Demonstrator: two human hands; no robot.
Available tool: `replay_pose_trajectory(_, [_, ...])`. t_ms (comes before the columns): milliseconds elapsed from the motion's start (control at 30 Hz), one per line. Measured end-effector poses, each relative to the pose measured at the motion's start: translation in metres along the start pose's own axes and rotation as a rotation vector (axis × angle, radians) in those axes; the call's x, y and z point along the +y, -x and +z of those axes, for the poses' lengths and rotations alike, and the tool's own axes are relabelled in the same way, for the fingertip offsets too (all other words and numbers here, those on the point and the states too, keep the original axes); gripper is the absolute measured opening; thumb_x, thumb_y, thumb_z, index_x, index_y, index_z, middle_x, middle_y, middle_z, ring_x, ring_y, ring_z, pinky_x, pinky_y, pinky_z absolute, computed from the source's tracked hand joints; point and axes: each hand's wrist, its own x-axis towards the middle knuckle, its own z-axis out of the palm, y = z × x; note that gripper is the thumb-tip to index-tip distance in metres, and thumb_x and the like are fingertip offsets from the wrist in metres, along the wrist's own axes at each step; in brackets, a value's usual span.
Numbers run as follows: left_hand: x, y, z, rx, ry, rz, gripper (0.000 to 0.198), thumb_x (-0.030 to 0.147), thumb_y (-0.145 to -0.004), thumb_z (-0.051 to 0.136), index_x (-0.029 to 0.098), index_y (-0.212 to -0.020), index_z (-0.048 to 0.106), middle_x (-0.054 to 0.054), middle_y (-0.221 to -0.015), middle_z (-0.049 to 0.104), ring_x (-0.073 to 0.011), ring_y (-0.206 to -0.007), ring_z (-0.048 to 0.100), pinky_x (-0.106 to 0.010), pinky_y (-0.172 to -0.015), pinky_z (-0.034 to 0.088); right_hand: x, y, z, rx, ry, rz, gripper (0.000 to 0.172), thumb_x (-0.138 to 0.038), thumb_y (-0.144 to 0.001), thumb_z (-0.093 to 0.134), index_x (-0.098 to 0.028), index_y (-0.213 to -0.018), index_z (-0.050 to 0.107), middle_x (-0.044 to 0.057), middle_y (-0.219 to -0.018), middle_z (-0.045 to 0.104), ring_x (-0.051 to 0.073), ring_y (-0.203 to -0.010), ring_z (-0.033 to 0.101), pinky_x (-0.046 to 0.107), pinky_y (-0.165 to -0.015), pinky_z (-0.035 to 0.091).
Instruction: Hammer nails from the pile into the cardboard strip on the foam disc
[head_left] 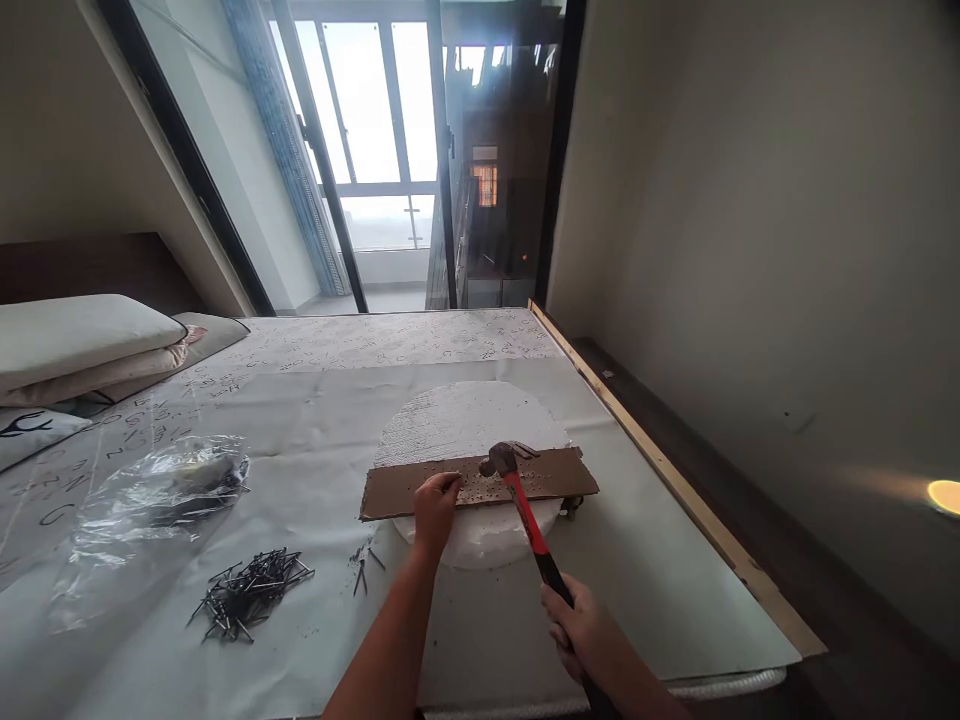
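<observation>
My right hand is wrapped round the handle of a claw hammer, which has a red and black grip. The hammer's head is over a long brown board dotted with holes or nail heads. My left hand rests on the board, thumb and finger pinched at what looks like a nail, mostly hidden by the fingers. Beneath the board lies a round white foam-like disc. To the left sits a pile of dark nails, and a few loose nails lie nearer the disc.
A grey-white sheet covers much of the mattress. Clear crumpled plastic lies on the left, with pillows behind it. A wooden rail runs along the right side by the wall. Glass sliding doors stand beyond the bed.
</observation>
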Motion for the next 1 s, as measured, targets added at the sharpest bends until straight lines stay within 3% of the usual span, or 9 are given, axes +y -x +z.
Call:
replay_pose_trajectory(233, [-0.008, -0.001, 0.011, -0.013, -0.029, 0.000, 0.019, 0.029, -0.073, 0.054, 0.020, -0.080, 0.069, -0.004, -0.080, 0.070, -0.0176, -0.075, 0.063, -0.029, -0.070, 0.049, 0.002, -0.001, -0.003, -0.020, -0.023, 0.000, 0.039, -0.059, -0.072, 0.047, -0.022, -0.072, 0.034, -0.013, -0.042, 0.028, 0.003, -0.027, 0.020, 0.017, -0.026, 0.021])
replay_pose_trajectory(567, [-0.002, 0.003, 0.010, -0.016, -0.141, 0.043, 0.020, 0.030, -0.076, 0.052, 0.020, -0.081, 0.069, -0.003, -0.080, 0.069, -0.0170, -0.074, 0.062, -0.026, -0.066, 0.047, -0.010, 0.007, 0.006, -0.062, -0.024, -0.004, 0.039, -0.059, -0.073, 0.047, -0.021, -0.073, 0.036, -0.013, -0.042, 0.027, 0.002, -0.028, 0.019, 0.016, -0.028, 0.018])
replay_pose_trajectory(1000, [-0.004, 0.009, 0.012, -0.006, -0.227, 0.088, 0.018, 0.024, -0.077, 0.051, 0.021, -0.082, 0.068, -0.002, -0.085, 0.069, -0.0161, -0.081, 0.061, -0.028, -0.075, 0.045, -0.039, 0.016, -0.003, -0.047, 0.210, -0.040, 0.035, -0.055, -0.077, 0.045, -0.021, -0.070, 0.035, -0.012, -0.045, 0.025, 0.003, -0.030, 0.019, 0.018, -0.029, 0.018])
